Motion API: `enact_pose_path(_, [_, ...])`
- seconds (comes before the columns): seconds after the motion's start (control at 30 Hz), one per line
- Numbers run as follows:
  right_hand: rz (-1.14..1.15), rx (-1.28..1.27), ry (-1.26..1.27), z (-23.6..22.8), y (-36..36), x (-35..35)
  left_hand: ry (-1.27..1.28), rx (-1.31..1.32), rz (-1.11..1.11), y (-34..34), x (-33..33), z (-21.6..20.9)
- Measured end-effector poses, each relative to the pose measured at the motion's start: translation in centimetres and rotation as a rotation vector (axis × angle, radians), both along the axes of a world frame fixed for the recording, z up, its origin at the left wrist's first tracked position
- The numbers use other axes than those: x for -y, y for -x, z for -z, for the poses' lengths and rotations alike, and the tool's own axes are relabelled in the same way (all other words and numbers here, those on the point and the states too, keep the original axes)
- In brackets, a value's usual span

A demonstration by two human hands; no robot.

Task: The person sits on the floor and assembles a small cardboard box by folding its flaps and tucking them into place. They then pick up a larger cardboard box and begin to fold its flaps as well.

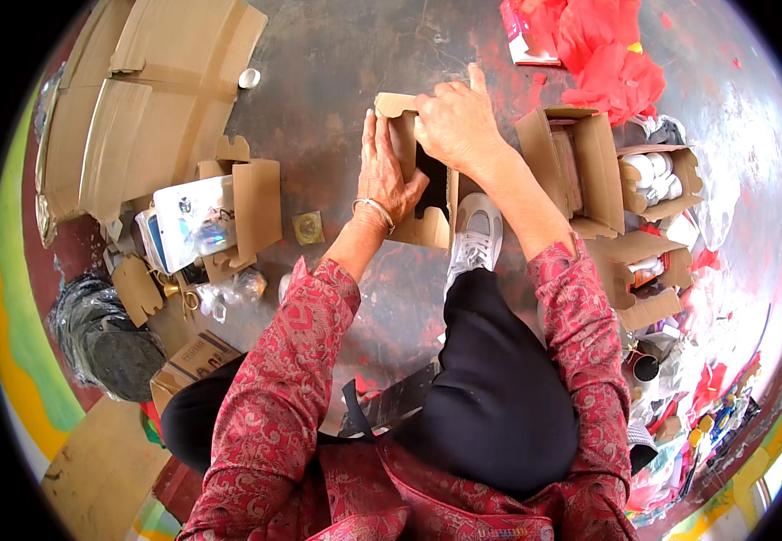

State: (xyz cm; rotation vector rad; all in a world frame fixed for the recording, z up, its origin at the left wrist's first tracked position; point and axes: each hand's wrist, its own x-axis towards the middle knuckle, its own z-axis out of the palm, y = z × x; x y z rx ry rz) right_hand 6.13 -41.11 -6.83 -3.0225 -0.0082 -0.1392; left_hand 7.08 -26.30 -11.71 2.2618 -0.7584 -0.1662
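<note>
A small brown cardboard box (pixel 429 232) stands on the floor in front of me, its dark inside showing between my hands. My left hand (pixel 384 178) lies along the box's left side with fingers stretched out straight. Its thumb reaches over the box's opening, and a light bangle circles the wrist. At the far end, my right hand (pixel 459 124) has its fingers curled against the box beside a notched end flap (pixel 394 104). One finger or the thumb of that hand sticks up; the exact grip is hidden behind the knuckles.
Large cardboard sheets (pixel 161 117) lean at the far left, near an open box with plastic packs (pixel 197 221) and gold-handled scissors (pixel 190 298). Open boxes (pixel 600 162) stand on the right, one with white rolled items (pixel 654 178). Red fabric (pixel 603 45) lies far right. My shoe (pixel 476 233) is beside the box.
</note>
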Motion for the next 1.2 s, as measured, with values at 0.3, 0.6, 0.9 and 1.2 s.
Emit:
enact_pose_path(0.3, [0.107, 0.038, -0.566, 0.6, 1.4, 1.9, 0.013, -0.019, 0.006, -0.2, -0.3, -0.3])
enact_pose_path(0.6, [0.177, -0.056, -0.531, 0.4, 1.5, 2.3, 0.019, -0.025, -0.004, 0.0, 0.1, -0.5])
enact_pose_path(0.9, [-0.016, 0.039, 0.087, -1.0, -0.2, -0.5, 0.002, -0.018, -0.008, -0.1, 0.1, -0.4])
enact_pose_path(1.2, [-0.055, 0.116, 0.021, 0.5, 0.0, -0.4, 0.098, -0.049, -0.013, -0.3, -0.5, -0.3])
